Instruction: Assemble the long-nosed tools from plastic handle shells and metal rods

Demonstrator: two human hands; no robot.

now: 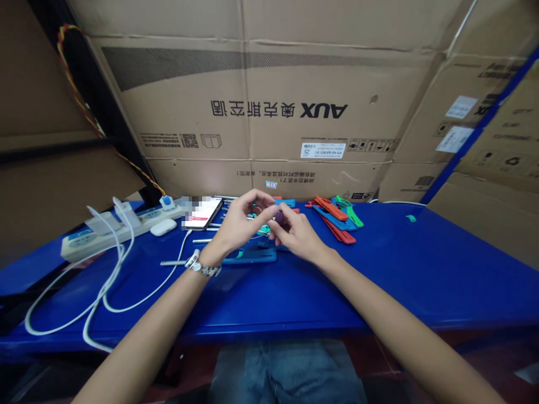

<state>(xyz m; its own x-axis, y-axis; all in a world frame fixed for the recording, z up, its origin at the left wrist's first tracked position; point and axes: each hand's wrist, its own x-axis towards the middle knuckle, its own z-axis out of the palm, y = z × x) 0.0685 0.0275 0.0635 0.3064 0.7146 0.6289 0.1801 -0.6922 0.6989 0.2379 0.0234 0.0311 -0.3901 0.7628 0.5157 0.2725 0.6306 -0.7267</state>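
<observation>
My left hand [246, 221] and my right hand [300, 234] meet over the middle of the table. Between their fingertips is a small dark purple piece [278, 216], with thumbs and fingers closed around it. Its exact kind is mostly hidden by the fingers. Just below the hands lies a flat blue plastic handle-like part [256, 257] with a small green piece on it. Several thin metal rods, one of them a silver rod [172, 263], lie left of and behind my left hand. Small green bits show partly beneath the fingers.
A pile of red, orange, blue and green plastic parts [337, 217] lies to the right. At left are a phone [206, 213], a white earbud case [163, 226], a power strip [143, 224] and looping white cables [110, 280]. A cardboard wall [269, 67] stands behind the blue table [400, 269].
</observation>
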